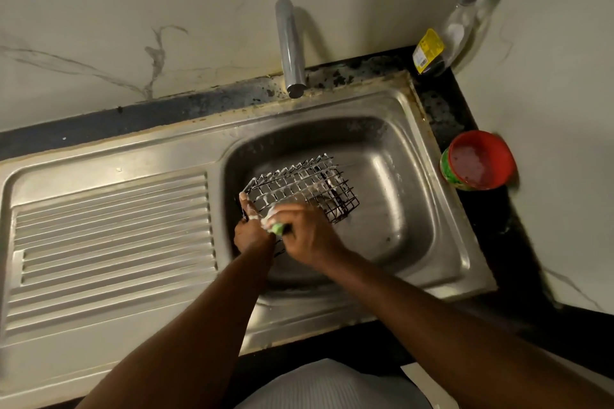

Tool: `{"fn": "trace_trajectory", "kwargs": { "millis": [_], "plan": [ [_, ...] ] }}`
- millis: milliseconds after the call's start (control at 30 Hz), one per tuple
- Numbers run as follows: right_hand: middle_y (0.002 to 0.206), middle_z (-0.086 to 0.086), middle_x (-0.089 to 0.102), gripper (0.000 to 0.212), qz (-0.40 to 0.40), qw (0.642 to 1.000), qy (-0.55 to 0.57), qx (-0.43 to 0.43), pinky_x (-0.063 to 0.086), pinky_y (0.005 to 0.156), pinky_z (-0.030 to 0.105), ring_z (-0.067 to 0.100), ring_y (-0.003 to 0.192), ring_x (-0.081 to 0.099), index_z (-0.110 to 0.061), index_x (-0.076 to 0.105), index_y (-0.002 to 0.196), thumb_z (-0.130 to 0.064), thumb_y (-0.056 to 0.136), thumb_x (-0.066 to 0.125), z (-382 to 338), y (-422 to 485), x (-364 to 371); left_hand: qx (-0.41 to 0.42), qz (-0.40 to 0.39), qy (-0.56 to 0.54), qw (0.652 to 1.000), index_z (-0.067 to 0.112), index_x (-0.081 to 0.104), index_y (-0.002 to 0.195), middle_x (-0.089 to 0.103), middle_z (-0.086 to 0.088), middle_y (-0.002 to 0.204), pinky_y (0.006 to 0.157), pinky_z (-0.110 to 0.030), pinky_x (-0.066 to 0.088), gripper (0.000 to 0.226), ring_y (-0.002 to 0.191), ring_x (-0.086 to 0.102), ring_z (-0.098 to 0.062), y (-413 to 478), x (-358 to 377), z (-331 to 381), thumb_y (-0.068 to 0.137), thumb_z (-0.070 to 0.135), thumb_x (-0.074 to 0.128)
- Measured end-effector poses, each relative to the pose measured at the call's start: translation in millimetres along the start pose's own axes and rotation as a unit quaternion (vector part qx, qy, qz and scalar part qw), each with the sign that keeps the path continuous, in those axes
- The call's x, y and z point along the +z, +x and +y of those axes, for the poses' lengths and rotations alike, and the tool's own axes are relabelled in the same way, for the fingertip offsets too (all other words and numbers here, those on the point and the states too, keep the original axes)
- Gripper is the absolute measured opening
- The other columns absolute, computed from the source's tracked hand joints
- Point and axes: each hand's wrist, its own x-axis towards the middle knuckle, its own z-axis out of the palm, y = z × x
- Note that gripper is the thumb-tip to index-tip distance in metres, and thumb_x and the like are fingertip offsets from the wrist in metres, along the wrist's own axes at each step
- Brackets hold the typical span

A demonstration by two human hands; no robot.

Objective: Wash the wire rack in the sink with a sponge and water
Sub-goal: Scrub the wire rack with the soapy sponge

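Observation:
A dark wire rack, covered in white soap foam, stands tilted in the steel sink basin. My left hand grips the rack's near left corner, one foamy finger pointing up along its edge. My right hand holds a green sponge and presses it against the rack's near side, next to my left hand. The sponge is mostly hidden by my fingers and foam. No water runs from the chrome tap above the basin.
A ribbed steel drainboard lies left of the basin. On the dark counter at the right stand a red tub of dish paste and a clear pump bottle in the corner. Marble-patterned walls close in behind and to the right.

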Motion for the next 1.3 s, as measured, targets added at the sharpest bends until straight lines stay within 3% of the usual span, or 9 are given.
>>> {"fn": "trace_trajectory", "kwargs": {
  "millis": [167, 300, 400, 600, 733, 867, 1100, 1200, 1300],
  "plan": [
    [0.112, 0.01, 0.077, 0.039, 0.074, 0.994, -0.033, 0.075, 0.054, 0.099, 0.029, 0.018, 0.102, 0.068, -0.007, 0.079, 0.104, 0.013, 0.072, 0.069, 61, -7, -18, -0.059, 0.033, -0.102, 0.992, 0.012, 0.071, 0.114, 0.071, -0.017, 0.108, 0.095, -0.053, 0.058, 0.122, 0.1, 0.07, -0.039, 2, 3, 3, 0.062, 0.108, 0.017],
    [0.095, 0.011, 0.079, 0.023, 0.14, 0.948, -0.088, 0.273, 0.055, 0.076, 0.026, 0.03, 0.088, 0.074, -0.01, 0.079, 0.09, 0.006, 0.075, 0.077, 140, -5, -45, -0.064, 0.022, -0.066, 0.996, 0.014, 0.066, 0.105, 0.071, -0.018, 0.113, 0.094, -0.05, 0.06, 0.059, 0.098, 0.07, -0.036, 1, 2, 7, 0.101, 0.069, 0.044],
    [0.094, 0.012, 0.078, 0.021, 0.156, 0.923, -0.099, 0.338, 0.047, 0.07, 0.025, 0.032, 0.089, 0.072, -0.01, 0.076, 0.093, 0.003, 0.076, 0.076, 136, 5, -45, -0.06, 0.02, -0.091, 0.994, 0.017, 0.059, 0.096, 0.07, -0.015, 0.105, 0.093, -0.049, 0.061, 0.063, 0.094, 0.07, -0.034, -3, 2, 9, 0.096, 0.078, 0.04],
    [0.104, 0.009, 0.074, 0.016, 0.113, 0.986, -0.023, 0.12, 0.057, 0.087, 0.031, 0.022, 0.096, 0.069, -0.009, 0.076, 0.095, -0.011, 0.078, 0.077, 40, -16, -9, -0.103, 0.015, -0.108, 0.989, 0.011, 0.069, 0.112, 0.07, -0.013, 0.103, 0.079, -0.047, 0.063, 0.101, 0.091, 0.072, -0.036, -12, -3, 23, 0.078, 0.098, 0.03],
    [0.121, 0.004, 0.069, 0.037, 0.048, 0.998, -0.019, 0.028, 0.048, 0.097, 0.025, 0.014, 0.111, 0.06, -0.01, 0.076, 0.11, -0.039, 0.087, 0.07, -6, -21, 4, -0.122, -0.014, -0.093, 0.988, 0.017, 0.06, 0.144, 0.069, -0.017, 0.116, 0.1, -0.049, 0.054, 0.104, 0.104, 0.067, -0.037, -10, -7, 23, 0.084, 0.094, 0.024],
    [0.118, 0.004, 0.073, 0.022, 0.035, 0.999, 0.001, 0.0, 0.052, 0.096, 0.025, 0.015, 0.107, 0.066, -0.008, 0.078, 0.108, -0.024, 0.095, 0.07, 12, -14, -9, -0.172, -0.022, -0.188, 0.967, 0.014, 0.062, 0.135, 0.067, -0.01, 0.095, 0.07, -0.038, 0.059, 0.101, 0.076, 0.065, -0.029, -17, -8, 28, 0.08, 0.096, 0.037],
    [0.115, 0.004, 0.077, 0.05, 0.18, 0.963, 0.0, 0.201, 0.055, 0.081, 0.014, 0.016, 0.097, 0.073, -0.018, 0.068, 0.133, -0.003, 0.086, 0.076, 107, -19, -56, -0.198, -0.014, -0.221, 0.955, 0.018, 0.058, 0.14, 0.066, -0.006, 0.109, 0.086, -0.045, 0.061, 0.117, 0.09, 0.068, -0.029, -4, -3, 24, 0.065, 0.105, 0.04],
    [0.129, 0.01, 0.071, 0.052, 0.176, 0.951, -0.027, 0.252, 0.042, 0.092, 0.006, 0.023, 0.112, 0.07, -0.007, 0.063, 0.139, 0.003, 0.089, 0.072, 125, -9, -56, -0.195, -0.026, -0.205, 0.959, 0.013, 0.054, 0.145, 0.063, -0.007, 0.111, 0.092, -0.046, 0.06, 0.108, 0.101, 0.067, -0.033, -17, -3, 28, 0.078, 0.097, 0.043],
    [0.135, 0.013, 0.068, 0.052, 0.192, 0.936, -0.039, 0.291, 0.038, 0.097, 0.01, 0.026, 0.121, 0.066, -0.003, 0.062, 0.139, 0.005, 0.088, 0.071, 126, -1, -51, -0.143, -0.061, -0.215, 0.964, -0.001, 0.052, 0.143, 0.061, -0.02, 0.132, 0.076, -0.012, 0.055, 0.055, 0.123, 0.059, -0.039, -17, -5, 30, 0.107, 0.04, 0.056]
  ]
}}
